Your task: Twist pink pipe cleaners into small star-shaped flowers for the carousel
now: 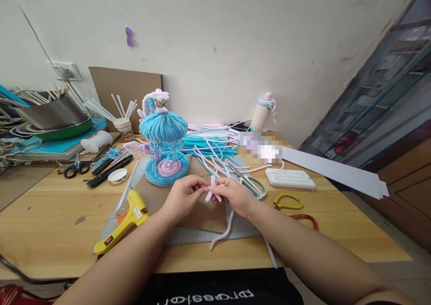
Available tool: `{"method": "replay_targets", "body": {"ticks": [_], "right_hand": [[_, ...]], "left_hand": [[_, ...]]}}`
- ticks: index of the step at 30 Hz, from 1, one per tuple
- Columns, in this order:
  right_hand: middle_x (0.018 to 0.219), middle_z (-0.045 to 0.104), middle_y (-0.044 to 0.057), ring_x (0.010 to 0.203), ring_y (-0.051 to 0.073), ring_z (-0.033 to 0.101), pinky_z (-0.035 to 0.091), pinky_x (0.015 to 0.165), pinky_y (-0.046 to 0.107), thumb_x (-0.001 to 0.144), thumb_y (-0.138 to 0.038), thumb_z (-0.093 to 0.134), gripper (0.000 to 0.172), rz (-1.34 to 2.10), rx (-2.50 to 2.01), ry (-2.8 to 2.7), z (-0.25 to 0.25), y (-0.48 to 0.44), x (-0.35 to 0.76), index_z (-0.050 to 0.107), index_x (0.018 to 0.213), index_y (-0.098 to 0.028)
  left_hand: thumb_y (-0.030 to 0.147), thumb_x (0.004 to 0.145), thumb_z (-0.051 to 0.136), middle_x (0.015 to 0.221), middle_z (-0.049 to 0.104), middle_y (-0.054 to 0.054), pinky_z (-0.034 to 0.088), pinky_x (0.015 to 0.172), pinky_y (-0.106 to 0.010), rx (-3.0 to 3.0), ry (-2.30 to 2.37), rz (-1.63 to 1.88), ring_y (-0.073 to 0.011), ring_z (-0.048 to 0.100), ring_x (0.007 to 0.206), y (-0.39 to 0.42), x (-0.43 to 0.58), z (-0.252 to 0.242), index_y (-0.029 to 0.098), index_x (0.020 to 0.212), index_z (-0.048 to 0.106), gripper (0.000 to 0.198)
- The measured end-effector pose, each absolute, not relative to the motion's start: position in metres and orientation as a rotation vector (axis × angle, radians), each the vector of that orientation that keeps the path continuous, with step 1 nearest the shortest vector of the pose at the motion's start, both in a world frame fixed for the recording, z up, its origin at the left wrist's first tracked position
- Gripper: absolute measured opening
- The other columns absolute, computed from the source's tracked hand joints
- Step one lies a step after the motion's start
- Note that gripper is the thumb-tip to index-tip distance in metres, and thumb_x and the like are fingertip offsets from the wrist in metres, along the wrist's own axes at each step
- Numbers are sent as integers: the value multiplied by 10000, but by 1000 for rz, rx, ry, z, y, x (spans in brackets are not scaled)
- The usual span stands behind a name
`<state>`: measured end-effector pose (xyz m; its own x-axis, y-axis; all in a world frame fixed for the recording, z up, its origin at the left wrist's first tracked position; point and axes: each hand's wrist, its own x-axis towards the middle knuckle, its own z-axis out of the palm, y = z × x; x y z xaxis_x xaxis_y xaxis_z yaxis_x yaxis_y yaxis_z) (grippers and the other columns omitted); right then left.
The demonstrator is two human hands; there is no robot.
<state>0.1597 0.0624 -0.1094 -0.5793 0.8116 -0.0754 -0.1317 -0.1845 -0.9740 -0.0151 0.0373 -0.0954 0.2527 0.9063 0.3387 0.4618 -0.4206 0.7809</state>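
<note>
Pale pink pipe cleaner [213, 182], bent into short loops, sits between my two hands above a cardboard sheet [202, 215]. My left hand [186, 195] pinches its left side with thumb and forefinger. On the other side my right hand [235, 195] grips it, the fingers curled round. A loose pipe cleaner tail [225, 235] hangs below my right hand to the mat. Just beyond my left hand stands a blue jellyfish-shaped pipe cleaner lamp [164, 127] on a round blue and pink base [153, 172].
A yellow glue gun [134, 210] lies left. Blue and pink pipe cleaners [210, 145] are piled behind my hands. Scissors [254, 186], a white power bank [290, 178] and yellow-and-red-handled pliers [305, 218] lie right. A bottle [261, 112] stands by the wall; black scissors [76, 166] lie far left.
</note>
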Motion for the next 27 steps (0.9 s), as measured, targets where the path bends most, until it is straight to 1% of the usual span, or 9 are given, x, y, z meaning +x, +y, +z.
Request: {"method": "replay_targets", "body": {"ticks": [4,8,17,21,23,24,26,27], "right_hand": [[557,578,-8,529,94,509,336,543,225,734,-297,652,182,1843,-801,-1401,-109,62,159,608,659,-137],[558,573,-11,526,91,505,347,552,224,736,-283,652,170,1864,-779,-1378,-109,60,158,601,663,-137],[557,576,-9,515,93,483,325,534,233,726,-315,667,200,1847,-800,-1385,-110,59,155,604,656,-139],[559,579,-5,525,101,487,341,547,242,717,-329,669,212,1839,-809,-1381,-109,58,154,603,648,-140],[563,577,-5,528,100,484,344,548,242,708,-331,674,210,1820,-814,-1357,-108,58,154,606,654,-139],[563,575,-7,529,98,482,343,546,241,707,-333,673,210,1801,-815,-1340,-108,58,154,606,658,-140],[568,573,-10,533,96,481,341,543,239,714,-342,667,213,1749,-811,-1314,-107,58,154,605,664,-144],[572,572,-10,536,96,484,341,542,239,720,-348,662,218,1725,-808,-1311,-107,58,154,602,663,-146]], "left_hand": [[211,819,583,729,686,-16,422,634,-225,2101,1275,1118,-132,604,685,35,-14,-95,180,763,664,103],[173,815,581,737,689,-20,424,644,-225,2150,1269,1136,-133,606,696,35,-14,-97,179,759,663,100],[127,813,550,701,658,-13,415,638,-232,2182,1256,1146,-132,583,680,33,-13,-97,182,732,641,134],[143,812,549,699,654,-15,420,651,-241,2130,1271,1149,-137,584,685,32,-11,-98,184,719,645,141],[183,810,563,749,662,-22,435,680,-251,2027,1261,1177,-147,596,723,34,-11,-99,188,763,651,99],[209,810,568,809,669,-31,445,703,-259,1942,1250,1208,-155,603,758,36,-11,-100,191,826,652,87],[260,804,582,951,661,-51,459,752,-279,1730,1217,1298,-170,609,837,40,-12,-102,193,974,622,186],[280,795,596,992,650,-58,461,767,-286,1626,1196,1335,-173,607,860,42,-12,-102,191,1019,601,241]]}}
